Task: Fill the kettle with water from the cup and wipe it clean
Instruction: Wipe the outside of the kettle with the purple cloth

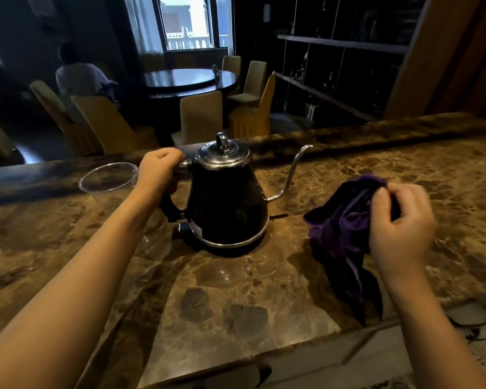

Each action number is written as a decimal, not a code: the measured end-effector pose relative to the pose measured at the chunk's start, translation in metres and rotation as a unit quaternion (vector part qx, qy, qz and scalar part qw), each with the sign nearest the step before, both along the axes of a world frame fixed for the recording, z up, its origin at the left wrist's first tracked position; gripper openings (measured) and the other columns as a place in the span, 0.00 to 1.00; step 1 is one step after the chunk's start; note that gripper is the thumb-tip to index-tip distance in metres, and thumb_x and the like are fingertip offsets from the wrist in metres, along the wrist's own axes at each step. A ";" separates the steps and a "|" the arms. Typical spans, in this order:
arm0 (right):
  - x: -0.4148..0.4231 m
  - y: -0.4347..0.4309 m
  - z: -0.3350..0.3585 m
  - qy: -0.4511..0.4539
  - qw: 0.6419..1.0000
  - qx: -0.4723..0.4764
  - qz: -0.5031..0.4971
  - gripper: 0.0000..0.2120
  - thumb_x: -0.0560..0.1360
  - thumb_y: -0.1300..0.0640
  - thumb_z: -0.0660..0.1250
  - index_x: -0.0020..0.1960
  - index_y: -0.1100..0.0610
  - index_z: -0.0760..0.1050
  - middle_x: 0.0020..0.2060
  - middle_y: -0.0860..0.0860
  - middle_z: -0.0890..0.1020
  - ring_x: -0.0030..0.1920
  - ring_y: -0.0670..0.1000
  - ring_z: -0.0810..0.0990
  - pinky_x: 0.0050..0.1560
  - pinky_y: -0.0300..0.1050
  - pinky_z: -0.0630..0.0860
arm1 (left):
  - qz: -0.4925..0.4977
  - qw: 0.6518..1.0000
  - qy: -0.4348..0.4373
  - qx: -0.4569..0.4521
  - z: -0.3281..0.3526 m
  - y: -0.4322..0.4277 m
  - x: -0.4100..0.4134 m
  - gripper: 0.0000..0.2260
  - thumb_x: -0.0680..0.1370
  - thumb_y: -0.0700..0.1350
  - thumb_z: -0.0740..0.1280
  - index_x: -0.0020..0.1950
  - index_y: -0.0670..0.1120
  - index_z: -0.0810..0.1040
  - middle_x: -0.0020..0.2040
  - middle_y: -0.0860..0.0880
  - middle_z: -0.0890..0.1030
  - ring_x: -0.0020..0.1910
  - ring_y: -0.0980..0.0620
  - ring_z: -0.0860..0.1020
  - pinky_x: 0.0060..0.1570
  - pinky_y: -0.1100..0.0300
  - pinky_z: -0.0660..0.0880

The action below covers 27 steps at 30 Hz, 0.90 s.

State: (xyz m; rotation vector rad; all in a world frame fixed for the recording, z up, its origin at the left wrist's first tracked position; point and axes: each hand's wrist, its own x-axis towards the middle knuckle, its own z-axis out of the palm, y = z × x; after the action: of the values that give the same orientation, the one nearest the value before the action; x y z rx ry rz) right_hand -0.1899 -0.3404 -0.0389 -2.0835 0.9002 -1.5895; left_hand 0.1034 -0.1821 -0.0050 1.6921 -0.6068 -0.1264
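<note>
Left hand (159,171) grips the black metal gooseneck kettle (227,202) by its handle, frame centre; right hand (399,223), holding a bunched purple cloth (340,223), sits right of it on the spout side.

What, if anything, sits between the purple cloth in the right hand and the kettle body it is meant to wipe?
Nothing visible does. The right hand holds the purple cloth off to the right of the kettle, with only bare counter between. The thin spout arcs above that gap. The left hand grips the handle on the far side.
</note>
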 end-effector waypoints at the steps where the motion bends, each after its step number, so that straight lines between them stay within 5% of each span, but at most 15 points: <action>1: 0.006 -0.001 -0.006 0.042 0.999 0.000 0.012 0.10 0.76 0.60 0.59 0.47 0.65 0.76 0.42 0.57 0.75 0.45 0.46 0.71 0.46 0.33 0.65 | -0.013 1.000 -0.011 0.005 0.002 -0.002 0.001 0.18 0.71 0.42 0.61 0.20 0.49 0.66 0.16 0.55 0.64 0.16 0.56 0.62 0.21 0.64 0.60; 4: 0.022 0.000 -0.035 0.231 0.971 0.039 0.052 0.11 0.76 0.55 0.61 0.51 0.61 0.77 0.47 0.58 0.77 0.50 0.58 0.74 0.50 0.46 0.67 | -0.002 0.995 -0.087 0.040 0.005 -0.008 -0.001 0.15 0.72 0.45 0.61 0.25 0.46 0.68 0.22 0.51 0.68 0.21 0.58 0.69 0.26 0.63 0.69; 6: 0.027 0.009 -0.053 0.346 0.935 0.062 0.053 0.18 0.74 0.48 0.63 0.59 0.57 0.74 0.54 0.57 0.75 0.56 0.61 0.71 0.55 0.54 0.68 | 0.049 0.982 -0.164 0.079 0.005 -0.014 -0.006 0.17 0.76 0.45 0.60 0.27 0.46 0.68 0.25 0.50 0.67 0.22 0.62 0.69 0.24 0.75 0.63; 8: 0.027 0.013 -0.062 0.405 0.911 0.057 0.047 0.23 0.73 0.46 0.64 0.64 0.54 0.70 0.59 0.56 0.72 0.59 0.60 0.68 0.57 0.57 0.68 | 0.079 0.972 -0.200 0.090 0.001 -0.018 -0.007 0.17 0.78 0.47 0.58 0.28 0.45 0.68 0.26 0.51 0.67 0.24 0.59 0.68 0.24 0.72 0.62; 11: 0.027 0.003 -0.061 0.342 0.933 0.084 0.078 0.17 0.73 0.55 0.65 0.61 0.57 0.72 0.55 0.57 0.73 0.57 0.61 0.70 0.55 0.53 0.68 | 0.084 0.977 -0.178 0.077 -0.003 -0.022 -0.001 0.19 0.76 0.46 0.59 0.25 0.47 0.64 0.24 0.50 0.65 0.23 0.57 0.65 0.26 0.65 0.62; 17: 0.038 0.018 -0.019 0.045 0.992 0.072 0.090 0.12 0.74 0.62 0.59 0.57 0.59 0.73 0.50 0.48 0.71 0.52 0.50 0.72 0.50 0.32 0.65 | 0.067 0.985 -0.147 0.053 -0.005 -0.025 0.003 0.17 0.72 0.45 0.59 0.23 0.46 0.62 0.22 0.49 0.63 0.25 0.48 0.64 0.30 0.55 0.62; 23: 0.115 0.037 0.025 -0.023 0.971 0.061 0.228 0.13 0.76 0.59 0.59 0.60 0.54 0.73 0.54 0.45 0.72 0.58 0.50 0.72 0.61 0.47 0.70 | 0.065 0.986 -0.146 0.041 -0.007 -0.028 0.003 0.19 0.72 0.42 0.59 0.22 0.48 0.60 0.17 0.55 0.62 0.25 0.51 0.60 0.30 0.58 0.58; 27: 0.140 0.053 -0.001 -0.033 0.967 0.087 0.238 0.18 0.77 0.53 0.57 0.67 0.53 0.65 0.66 0.51 0.69 0.67 0.51 0.67 0.67 0.49 0.66 | 0.055 0.988 -0.141 0.041 -0.006 -0.027 0.006 0.19 0.72 0.41 0.59 0.22 0.48 0.59 0.16 0.55 0.61 0.23 0.55 0.58 0.27 0.59 0.57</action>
State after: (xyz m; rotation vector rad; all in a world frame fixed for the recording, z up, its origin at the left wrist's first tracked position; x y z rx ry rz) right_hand -0.0497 -0.2871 -0.0403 -1.9224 0.4485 -1.2676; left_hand 0.1091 -0.2090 -0.0112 1.8354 -0.7231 0.1715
